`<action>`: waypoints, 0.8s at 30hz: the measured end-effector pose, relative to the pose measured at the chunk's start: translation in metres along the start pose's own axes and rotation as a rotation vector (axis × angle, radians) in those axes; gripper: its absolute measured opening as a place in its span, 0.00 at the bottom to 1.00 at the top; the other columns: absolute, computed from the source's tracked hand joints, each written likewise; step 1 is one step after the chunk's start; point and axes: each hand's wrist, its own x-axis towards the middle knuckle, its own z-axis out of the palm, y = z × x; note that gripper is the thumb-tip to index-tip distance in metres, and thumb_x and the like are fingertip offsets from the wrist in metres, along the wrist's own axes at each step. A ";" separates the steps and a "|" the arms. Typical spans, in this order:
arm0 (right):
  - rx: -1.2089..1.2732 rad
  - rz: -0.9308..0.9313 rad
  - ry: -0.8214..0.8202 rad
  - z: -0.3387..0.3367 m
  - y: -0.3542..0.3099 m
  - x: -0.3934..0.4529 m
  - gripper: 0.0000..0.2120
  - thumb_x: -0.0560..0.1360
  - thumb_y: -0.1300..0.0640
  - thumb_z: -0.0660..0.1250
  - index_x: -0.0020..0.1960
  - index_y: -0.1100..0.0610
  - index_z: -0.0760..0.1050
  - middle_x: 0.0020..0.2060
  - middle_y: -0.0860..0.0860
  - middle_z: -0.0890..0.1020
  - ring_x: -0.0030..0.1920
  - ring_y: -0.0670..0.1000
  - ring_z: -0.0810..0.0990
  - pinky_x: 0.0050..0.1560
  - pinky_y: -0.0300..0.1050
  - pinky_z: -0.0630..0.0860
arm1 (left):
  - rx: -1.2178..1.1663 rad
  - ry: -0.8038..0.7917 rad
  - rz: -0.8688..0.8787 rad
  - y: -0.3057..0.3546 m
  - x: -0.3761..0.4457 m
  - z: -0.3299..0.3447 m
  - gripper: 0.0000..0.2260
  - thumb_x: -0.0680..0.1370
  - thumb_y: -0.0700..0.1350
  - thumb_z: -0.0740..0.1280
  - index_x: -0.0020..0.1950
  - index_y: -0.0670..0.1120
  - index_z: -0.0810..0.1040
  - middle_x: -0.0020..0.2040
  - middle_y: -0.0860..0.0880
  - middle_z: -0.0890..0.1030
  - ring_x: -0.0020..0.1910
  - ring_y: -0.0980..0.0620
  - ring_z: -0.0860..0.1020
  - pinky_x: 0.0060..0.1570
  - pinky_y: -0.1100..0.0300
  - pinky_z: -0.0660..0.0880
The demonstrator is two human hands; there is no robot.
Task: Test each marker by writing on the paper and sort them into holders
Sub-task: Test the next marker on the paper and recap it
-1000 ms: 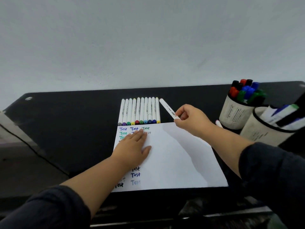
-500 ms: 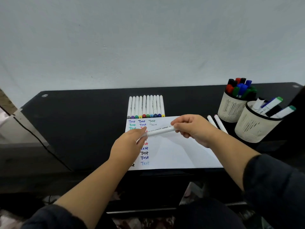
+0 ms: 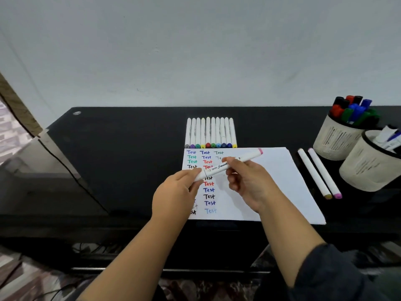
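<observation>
A white marker with a pink end [image 3: 247,158] is held across the paper [image 3: 280,185]. My left hand [image 3: 175,193] pinches its left end, and my right hand [image 3: 247,183] grips its middle. The white sheet carries columns of the word "Test" in several colours. A row of several white markers [image 3: 210,133] lies side by side just beyond the paper's far edge. Two pale holders stand at the right: the far holder [image 3: 334,140] holds capped markers in dark colours, the near holder [image 3: 366,168] holds white markers.
Two loose white markers [image 3: 319,173] lie on the black table [image 3: 121,148] between the paper and the holders. A cable runs down the table's left side. The grey wall stands right behind the table.
My right hand picked the marker from beside the row and brought it over the paper. My left hand left the sheet and took hold of the marker's left end.
</observation>
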 end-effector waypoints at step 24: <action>-0.103 -0.054 -0.026 0.016 0.022 0.006 0.09 0.78 0.58 0.64 0.41 0.60 0.76 0.24 0.53 0.74 0.23 0.47 0.66 0.24 0.36 0.64 | 0.098 -0.126 0.060 0.004 0.010 0.012 0.16 0.79 0.53 0.62 0.65 0.52 0.75 0.58 0.54 0.79 0.53 0.52 0.76 0.42 0.60 0.71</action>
